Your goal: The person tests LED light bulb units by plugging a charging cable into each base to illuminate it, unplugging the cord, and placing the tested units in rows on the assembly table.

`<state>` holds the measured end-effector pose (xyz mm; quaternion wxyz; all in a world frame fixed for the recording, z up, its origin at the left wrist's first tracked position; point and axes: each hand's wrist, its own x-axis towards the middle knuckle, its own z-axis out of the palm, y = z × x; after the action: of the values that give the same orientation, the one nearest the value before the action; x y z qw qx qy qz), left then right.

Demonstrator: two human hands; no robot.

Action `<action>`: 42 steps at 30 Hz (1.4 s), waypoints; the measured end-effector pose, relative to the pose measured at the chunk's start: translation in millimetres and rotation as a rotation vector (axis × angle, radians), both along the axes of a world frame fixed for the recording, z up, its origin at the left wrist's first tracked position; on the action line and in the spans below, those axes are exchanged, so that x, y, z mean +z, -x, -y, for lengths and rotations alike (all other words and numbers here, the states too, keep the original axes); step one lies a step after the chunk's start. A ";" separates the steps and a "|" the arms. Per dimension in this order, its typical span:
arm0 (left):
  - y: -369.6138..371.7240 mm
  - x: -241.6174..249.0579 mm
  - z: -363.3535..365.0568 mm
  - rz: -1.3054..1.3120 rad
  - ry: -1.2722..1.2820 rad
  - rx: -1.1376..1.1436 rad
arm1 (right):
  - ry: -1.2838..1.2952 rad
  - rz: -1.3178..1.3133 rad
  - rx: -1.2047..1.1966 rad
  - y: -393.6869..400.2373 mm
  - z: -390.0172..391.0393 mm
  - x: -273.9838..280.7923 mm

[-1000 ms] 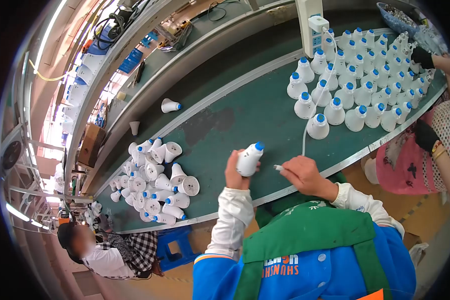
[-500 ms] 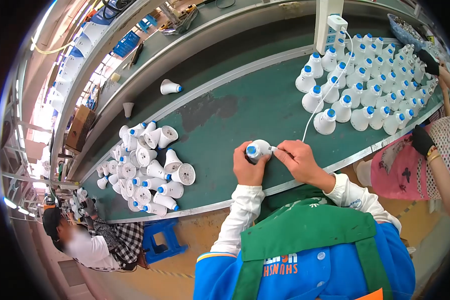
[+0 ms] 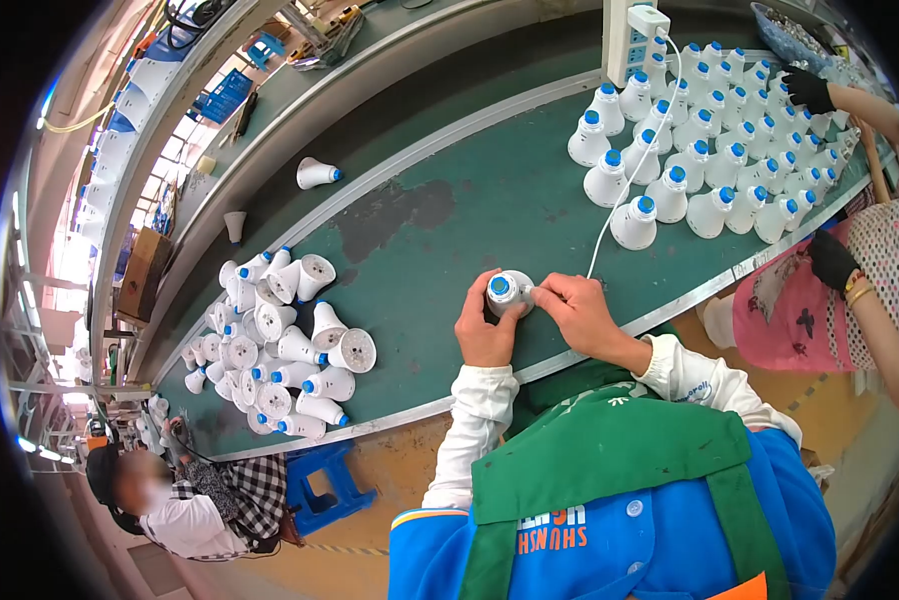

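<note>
In the head view, my left hand (image 3: 485,330) is wrapped round a white cone-shaped lamp bulb (image 3: 515,296) with a blue cap, held upright near the table's front edge. From the other side, my right hand (image 3: 580,312) pinches at the bulb's flank, its fingertips touching it. A white cable (image 3: 610,220) comes down from a charger on the socket strip and runs behind my right hand. Its end is hidden by the fingers, where they press against the bulb.
Rows of upright bulbs (image 3: 710,210) stand at the right; a pile of bulbs (image 3: 280,350) lies at the left. A socket strip (image 3: 630,45) rises at the back. A gloved co-worker's hand (image 3: 835,268) is at the right; another person (image 3: 185,490) sits at the left by a blue stool (image 3: 330,490).
The view has shifted slightly. My right fingers have closed in against the bulb, and the small connector seen between fingers and bulb before is now covered.
</note>
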<state>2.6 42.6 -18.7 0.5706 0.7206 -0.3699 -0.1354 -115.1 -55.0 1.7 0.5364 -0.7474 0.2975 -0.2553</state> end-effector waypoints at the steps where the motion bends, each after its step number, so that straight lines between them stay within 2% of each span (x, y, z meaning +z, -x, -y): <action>1: 0.0 -0.4 -0.6 -0.007 -0.017 -0.007 | -0.059 0.001 -0.010 -0.1 -0.4 0.8; 10: -0.2 -1.0 -0.2 -0.020 -0.032 0.005 | -0.108 0.039 0.003 -1.8 -1.0 -10.9; 22: -1.8 -6.0 -0.2 0.009 -0.027 0.028 | -0.262 -0.151 0.190 -10.2 26.8 1.3; 28: -1.2 5.0 0.1 0.075 -0.087 0.000 | -0.087 -0.198 0.163 -11.6 20.6 4.7; 31: -0.3 3.4 0.8 0.143 -0.069 -0.002 | -0.060 -0.268 0.227 -7.2 23.0 12.8; 34: 2.7 -1.9 1.0 0.165 -0.042 0.005 | 0.523 0.004 0.157 2.0 18.5 -4.9; 37: 9.5 -4.2 3.1 0.270 -0.033 0.103 | 0.706 0.011 0.090 16.7 12.0 -6.4; 40: 15.8 -6.4 6.5 0.159 0.005 0.121 | 0.788 0.122 0.068 18.5 7.5 -13.7; 42: 16.3 -11.5 7.2 0.193 -0.016 0.110 | 0.787 0.133 0.056 18.7 6.5 -17.1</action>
<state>-13.7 35.4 -30.2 0.5332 0.7539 -0.3820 -0.0371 -133.9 -61.5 -15.4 0.2342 -0.8853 0.1212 -0.3830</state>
